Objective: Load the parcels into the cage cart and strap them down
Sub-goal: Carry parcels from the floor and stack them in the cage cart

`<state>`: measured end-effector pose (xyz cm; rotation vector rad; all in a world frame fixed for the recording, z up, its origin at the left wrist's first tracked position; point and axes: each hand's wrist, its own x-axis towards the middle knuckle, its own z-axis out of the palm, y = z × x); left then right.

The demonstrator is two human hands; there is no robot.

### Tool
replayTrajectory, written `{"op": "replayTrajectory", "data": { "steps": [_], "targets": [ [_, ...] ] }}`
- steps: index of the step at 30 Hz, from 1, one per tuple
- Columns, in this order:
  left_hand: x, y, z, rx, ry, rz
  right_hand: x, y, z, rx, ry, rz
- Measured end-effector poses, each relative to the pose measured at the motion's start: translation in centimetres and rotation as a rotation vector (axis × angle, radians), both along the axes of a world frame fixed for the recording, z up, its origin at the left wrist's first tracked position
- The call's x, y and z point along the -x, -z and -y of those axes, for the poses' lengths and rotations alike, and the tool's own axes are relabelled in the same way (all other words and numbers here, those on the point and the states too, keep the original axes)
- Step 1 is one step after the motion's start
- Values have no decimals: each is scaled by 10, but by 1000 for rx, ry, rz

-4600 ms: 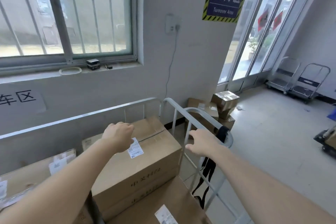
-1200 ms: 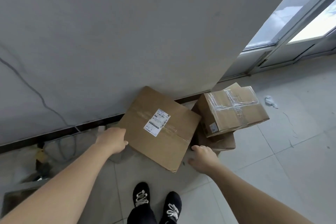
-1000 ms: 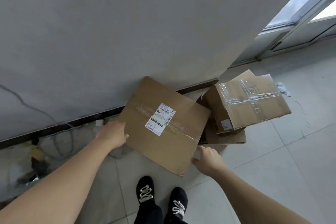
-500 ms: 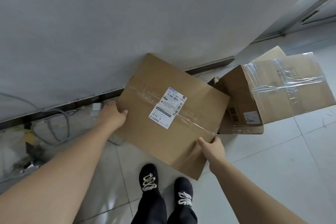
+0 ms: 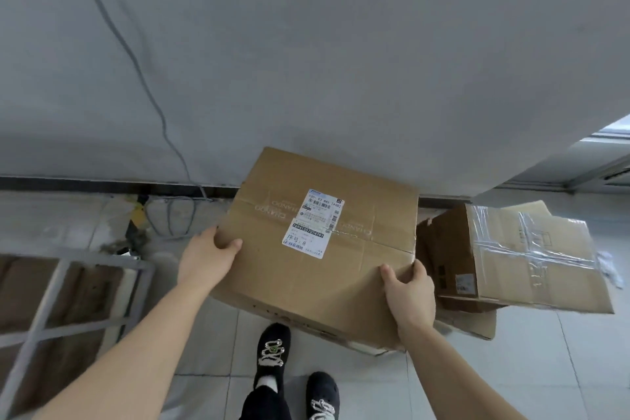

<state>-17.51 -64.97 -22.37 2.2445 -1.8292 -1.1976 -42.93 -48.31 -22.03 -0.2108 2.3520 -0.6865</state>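
Labelled cardboard parcel (image 5: 324, 259) held tilted, seemingly clear of floor, just right of cage cart (image 5: 68, 283).
L hand (image 5: 208, 257) curled round cart-side edge, R hand (image 5: 409, 293) clamps far corner.
Prob. stiff, mid wt: support underside, avoid flaps.

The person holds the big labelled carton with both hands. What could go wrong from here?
1. The left hand and right hand grip only the edges of the wide carton; it may slip and fall towards the shoes below it.
2. Turning left, it could strike the cage cart rail.
3. Its right corner is near the taped box, which sits tilted and might be knocked.
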Motion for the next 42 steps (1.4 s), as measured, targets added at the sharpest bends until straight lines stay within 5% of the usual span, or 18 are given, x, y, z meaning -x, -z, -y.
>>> {"op": "replayTrajectory", "data": {
  "steps": [32,42],
  "targets": [
    [-283,-384,-289,738,-709,-32,-238,-374,-63,710,-676,-84],
    [-364,-435,-406,861,-964,-35,-337,-430,-109,884,-915,16]
  ]
}}
